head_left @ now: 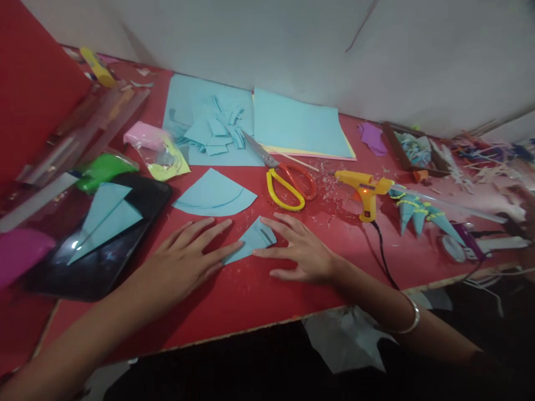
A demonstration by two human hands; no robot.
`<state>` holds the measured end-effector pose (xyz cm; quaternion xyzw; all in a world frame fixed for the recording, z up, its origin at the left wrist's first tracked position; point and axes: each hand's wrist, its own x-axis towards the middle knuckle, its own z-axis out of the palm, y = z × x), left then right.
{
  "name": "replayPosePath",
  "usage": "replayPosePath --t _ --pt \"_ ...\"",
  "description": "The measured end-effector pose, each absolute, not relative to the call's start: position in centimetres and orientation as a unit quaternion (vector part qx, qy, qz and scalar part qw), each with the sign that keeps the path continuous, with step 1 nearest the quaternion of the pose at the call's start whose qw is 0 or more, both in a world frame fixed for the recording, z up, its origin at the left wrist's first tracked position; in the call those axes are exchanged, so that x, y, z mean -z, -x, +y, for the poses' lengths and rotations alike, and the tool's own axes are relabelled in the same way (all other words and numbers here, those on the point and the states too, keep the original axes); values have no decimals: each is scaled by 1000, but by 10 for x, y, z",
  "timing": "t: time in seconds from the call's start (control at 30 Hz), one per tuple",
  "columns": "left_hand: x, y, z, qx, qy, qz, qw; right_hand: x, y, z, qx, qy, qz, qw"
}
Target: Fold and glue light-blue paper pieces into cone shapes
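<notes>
At left, one flat black device [134, 234] bore one folded blue sheet [106, 217]; one green packet [106, 169] lay against its upper edge, and one pink-and-yellow packet [156, 146] lay beyond. One large blue sheet [178, 92] carried a heap of blue scraps [215, 132], too overlapped to count, and one fan-shaped blue paper [215, 195] lay before it. The left hand [186, 250], palm down with fingers spread, touched the left part of one small blue piece [253, 239], which lay on the table between the hands. One pair of scissors [288, 192] rested above this piece, with one stack of paper [298, 125] behind. The right hand [303, 250], fingers likewise spread, touched the piece's right side; the hands were apart, neither clamped. Farther right were one yellow glue gun [366, 195], its lamp lit, one tray [399, 153] and three blue cones [418, 216] with yellow trim.

One magenta object [25, 253] was cut off by the left border, and fingertips hid parts of the small piece. The far right was blurred; the heap [485, 159] there appeared to be thin sticks.

The table [217, 317] was red, with a chipped front edge and shavings [328, 186] around the glue gun's tip. A red panel [37, 72] stood at left, a pale wall [271, 39] behind.
</notes>
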<state>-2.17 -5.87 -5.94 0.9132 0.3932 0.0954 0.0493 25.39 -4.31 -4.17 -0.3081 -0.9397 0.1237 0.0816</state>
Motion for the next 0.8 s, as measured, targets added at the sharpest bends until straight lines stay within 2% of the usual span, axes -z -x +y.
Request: replayPosePath --t 0.53,0.8 --pt "54 21 -65 -90 -921 379 -22 44 -277 -50 -136 359 -913 137" --pt "39 15 -83 -57 -912 398 -82 40 -248 -52 -65 349 -922 152"
